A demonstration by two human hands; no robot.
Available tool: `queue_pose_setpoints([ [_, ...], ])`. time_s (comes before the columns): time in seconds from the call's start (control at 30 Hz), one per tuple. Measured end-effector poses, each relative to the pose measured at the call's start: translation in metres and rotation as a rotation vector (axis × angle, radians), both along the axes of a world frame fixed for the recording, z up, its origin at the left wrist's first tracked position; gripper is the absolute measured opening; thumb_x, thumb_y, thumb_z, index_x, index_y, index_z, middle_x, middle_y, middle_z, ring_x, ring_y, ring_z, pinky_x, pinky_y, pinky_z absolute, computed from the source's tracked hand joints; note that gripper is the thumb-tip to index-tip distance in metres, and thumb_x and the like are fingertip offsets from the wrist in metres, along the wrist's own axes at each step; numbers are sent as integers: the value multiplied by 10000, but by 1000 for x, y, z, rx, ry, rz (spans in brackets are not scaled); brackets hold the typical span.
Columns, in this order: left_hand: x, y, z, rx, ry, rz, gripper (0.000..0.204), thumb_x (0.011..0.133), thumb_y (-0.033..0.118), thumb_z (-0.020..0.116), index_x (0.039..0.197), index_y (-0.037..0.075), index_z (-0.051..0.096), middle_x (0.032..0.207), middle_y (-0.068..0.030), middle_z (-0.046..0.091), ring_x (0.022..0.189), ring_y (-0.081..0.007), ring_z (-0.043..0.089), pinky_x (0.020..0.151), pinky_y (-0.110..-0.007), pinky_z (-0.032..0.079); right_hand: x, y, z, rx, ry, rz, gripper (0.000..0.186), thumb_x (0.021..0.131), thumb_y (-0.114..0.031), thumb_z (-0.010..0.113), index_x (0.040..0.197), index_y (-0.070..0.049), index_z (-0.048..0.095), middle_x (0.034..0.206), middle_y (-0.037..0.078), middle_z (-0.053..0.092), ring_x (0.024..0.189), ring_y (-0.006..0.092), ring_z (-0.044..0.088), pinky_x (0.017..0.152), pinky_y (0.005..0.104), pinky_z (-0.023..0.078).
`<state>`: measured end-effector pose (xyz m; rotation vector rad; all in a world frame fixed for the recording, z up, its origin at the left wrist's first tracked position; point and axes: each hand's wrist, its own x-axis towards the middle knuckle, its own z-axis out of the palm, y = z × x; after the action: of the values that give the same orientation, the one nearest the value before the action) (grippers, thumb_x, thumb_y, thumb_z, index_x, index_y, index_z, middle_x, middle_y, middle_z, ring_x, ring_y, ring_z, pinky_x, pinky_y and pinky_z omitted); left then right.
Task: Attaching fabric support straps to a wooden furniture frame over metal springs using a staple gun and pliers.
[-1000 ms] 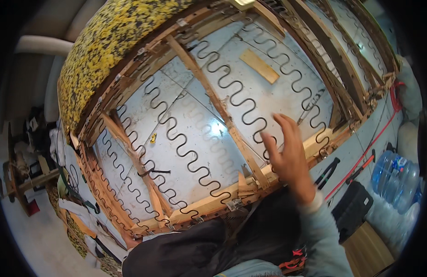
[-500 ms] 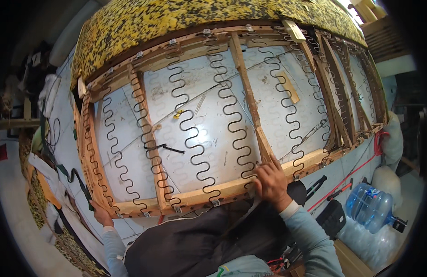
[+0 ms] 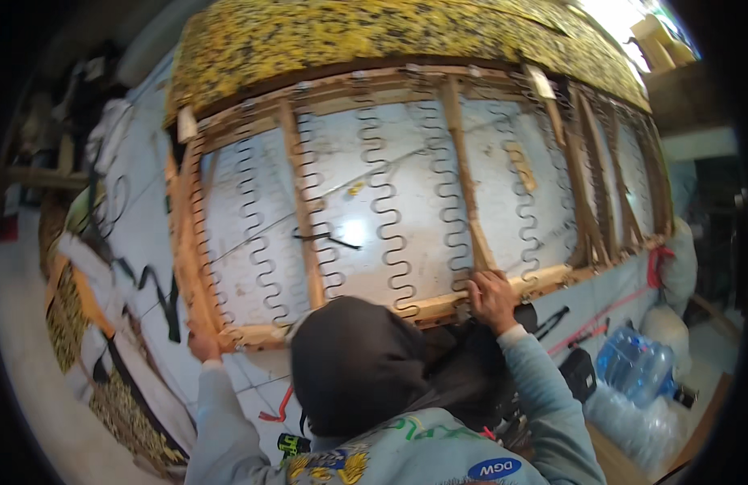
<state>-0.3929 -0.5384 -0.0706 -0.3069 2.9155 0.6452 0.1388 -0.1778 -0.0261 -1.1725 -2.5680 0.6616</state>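
Observation:
A large wooden seat frame (image 3: 198, 291) lies before me, strung with several zigzag springs (image 3: 386, 226). At its near left corner my left hand (image 3: 204, 341) is closed round the wood, its fingers partly hidden. My right hand (image 3: 494, 301) is closed over the near rail (image 3: 544, 281), fingers curled by the foot of a wooden crosspiece (image 3: 463, 170). Yellow and black speckled foam (image 3: 390, 36) covers the far side of the frame. My dark-trousered leg (image 3: 358, 364) is against the near rail and hides part of it.
A dark strap (image 3: 165, 307) lies on the tiled floor left of the frame. A red bar (image 3: 277, 406) and a green-black tool (image 3: 293, 444) lie near my left forearm. To the right are a blue water bottle (image 3: 633, 365), a clear plastic bag (image 3: 637, 424) and a red hose (image 3: 600, 319).
The frame has shifted rightward in view, its near rail now higher in the picture. My leg has risen against the rail. The strap now lies apart from my left hand.

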Motion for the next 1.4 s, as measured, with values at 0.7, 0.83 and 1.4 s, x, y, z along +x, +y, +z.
queue_pose_setpoints([
  [0.7, 8, -4, 20, -328, 495, -502, 444, 1029, 426, 363, 1226, 108, 601, 1352, -92, 578, 1266, -306, 522, 1020, -578, 380, -23, -42, -11, -167, 16, -425, 585, 1056, -388, 282, 815, -46, 691, 743, 102, 695, 759, 322, 651, 786, 398, 474],
  [0.83, 0, -6, 21, -18, 175, -372, 522, 1001, 529, 350, 1264, 129, 558, 1183, -157, 665, 1107, -399, 608, 929, -459, 471, -36, -50, -14, -165, 0, -542, 648, 1051, -430, 263, 815, -33, 718, 759, 117, 710, 726, 315, 664, 727, 407, 497],
  [1.4, -47, 9, -2, -48, 116, -223, 492, 1026, 399, 408, 1117, -21, 649, 1143, -229, 645, 1021, -413, 604, 881, -444, 482, -48, -32, -34, -299, -181, -465, 551, 1039, -344, 232, 882, -19, 648, 825, 162, 632, 776, 331, 574, 745, 437, 468],
])
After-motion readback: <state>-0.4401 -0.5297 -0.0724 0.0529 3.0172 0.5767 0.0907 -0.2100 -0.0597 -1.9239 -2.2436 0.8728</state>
